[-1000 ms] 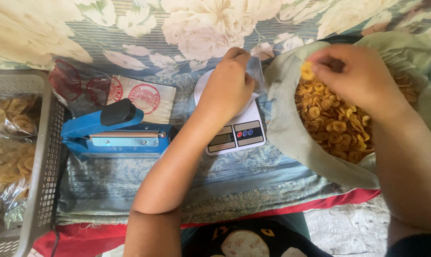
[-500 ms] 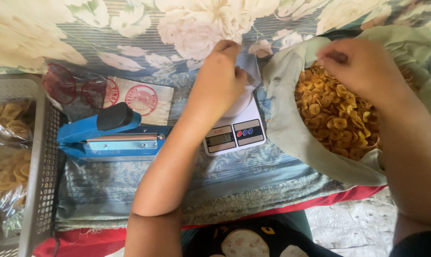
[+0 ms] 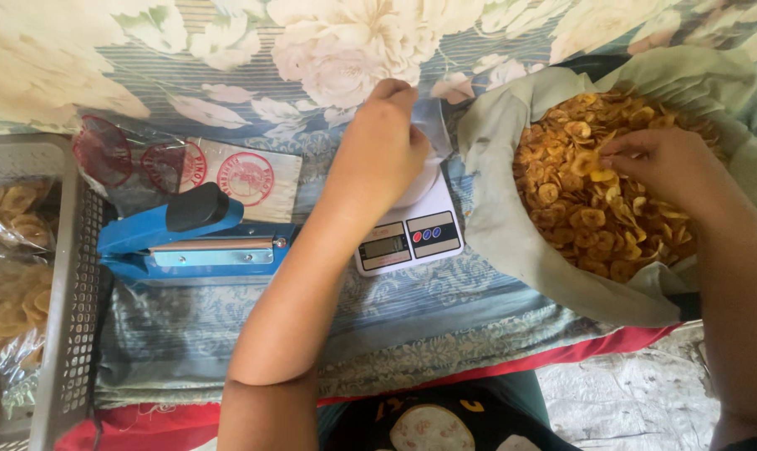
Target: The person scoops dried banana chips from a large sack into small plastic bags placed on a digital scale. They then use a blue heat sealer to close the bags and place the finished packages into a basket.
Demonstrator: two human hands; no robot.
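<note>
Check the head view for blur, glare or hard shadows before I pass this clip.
Head view: soft, even daylight, no hard shadows; the chips and scale look sharp; the left hand and right hand show little motion blur; mild sheen on the clear bags in the basket; edges bend slightly.

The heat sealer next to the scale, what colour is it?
The heat sealer is blue with a black knob on its arm, seen in the head view.

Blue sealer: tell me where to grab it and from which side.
Grip the blue sealer by the black knob on its raised arm, coming from above. The arm tilts up at the left end, and nothing covers it; the left hand is off to its right.
</note>
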